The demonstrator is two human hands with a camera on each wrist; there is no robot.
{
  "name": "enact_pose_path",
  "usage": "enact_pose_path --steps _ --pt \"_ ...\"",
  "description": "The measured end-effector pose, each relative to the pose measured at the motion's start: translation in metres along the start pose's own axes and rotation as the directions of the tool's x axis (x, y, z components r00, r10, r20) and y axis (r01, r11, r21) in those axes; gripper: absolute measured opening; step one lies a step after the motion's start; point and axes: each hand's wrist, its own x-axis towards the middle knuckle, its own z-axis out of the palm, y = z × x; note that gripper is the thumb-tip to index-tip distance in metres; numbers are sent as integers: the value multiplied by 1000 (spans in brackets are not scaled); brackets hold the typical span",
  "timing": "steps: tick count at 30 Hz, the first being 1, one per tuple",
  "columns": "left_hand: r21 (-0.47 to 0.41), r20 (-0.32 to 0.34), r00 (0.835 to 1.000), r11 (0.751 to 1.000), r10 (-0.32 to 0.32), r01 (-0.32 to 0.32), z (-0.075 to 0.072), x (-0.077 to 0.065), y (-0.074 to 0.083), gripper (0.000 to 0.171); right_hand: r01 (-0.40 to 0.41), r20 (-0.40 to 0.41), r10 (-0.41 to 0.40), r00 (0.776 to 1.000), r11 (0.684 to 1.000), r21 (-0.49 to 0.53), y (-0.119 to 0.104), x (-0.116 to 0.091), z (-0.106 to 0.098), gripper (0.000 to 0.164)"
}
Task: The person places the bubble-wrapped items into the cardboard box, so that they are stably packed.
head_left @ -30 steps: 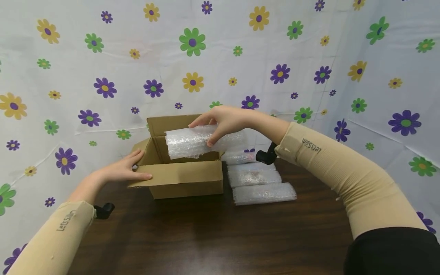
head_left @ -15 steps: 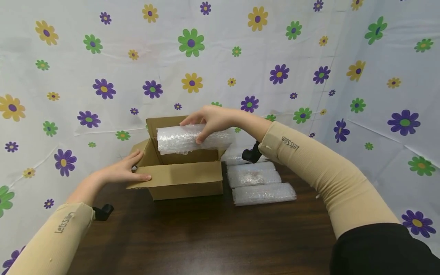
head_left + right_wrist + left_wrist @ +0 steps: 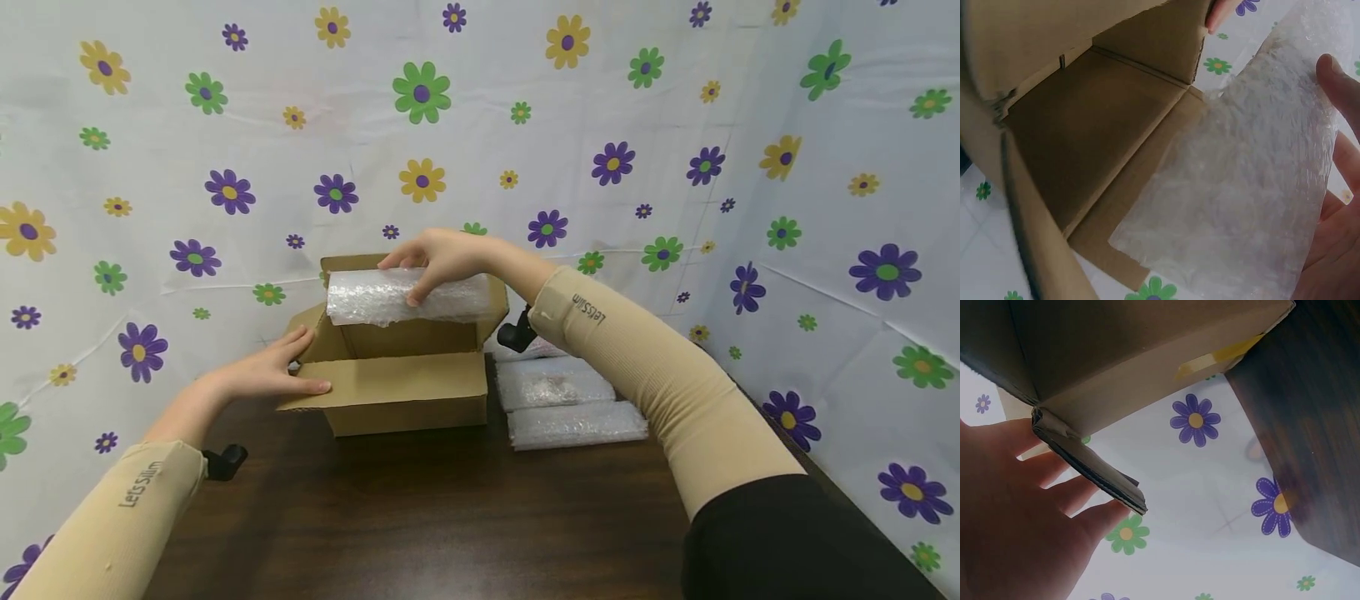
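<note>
My right hand (image 3: 448, 257) holds a bubble-wrapped bundle (image 3: 375, 297) from above, thumb on the near side. The bundle lies sideways over the mouth of an open cardboard box (image 3: 408, 415), near its raised back flap. In the right wrist view, the bubble wrap (image 3: 1229, 187) hangs beside the box's interior (image 3: 1104, 106). On the box's left side rests my left hand (image 3: 262, 372), fingers extended along the side flap and thumb on the front flap (image 3: 408, 377). From the left wrist view, the fingers of that hand (image 3: 1029, 506) reach behind a flap edge (image 3: 1094, 465). The bundle's contents are hidden.
Right of the box, bubble-wrapped packages lie in a row on the dark wood table (image 3: 450, 517): a front one (image 3: 577, 425), a middle one (image 3: 555, 383) and one behind, partly covered by my right forearm. A flower-patterned sheet (image 3: 480, 150) hangs close behind the box.
My right hand has carried the bubble-wrapped bundle left and slightly up across the box opening. The left hand and the box stay in place.
</note>
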Motion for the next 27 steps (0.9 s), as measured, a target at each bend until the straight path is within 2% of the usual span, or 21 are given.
enact_pose_path --steps 14,27 --pt "-3 -17 1000 1000 -13 13 0 -2 6 109 -2 -4 2 1000 998 55 8 32 15 62" --pt "24 -29 1000 1000 -1 2 1 -1 1 108 -70 23 70 997 997 9 13 43 21 61"
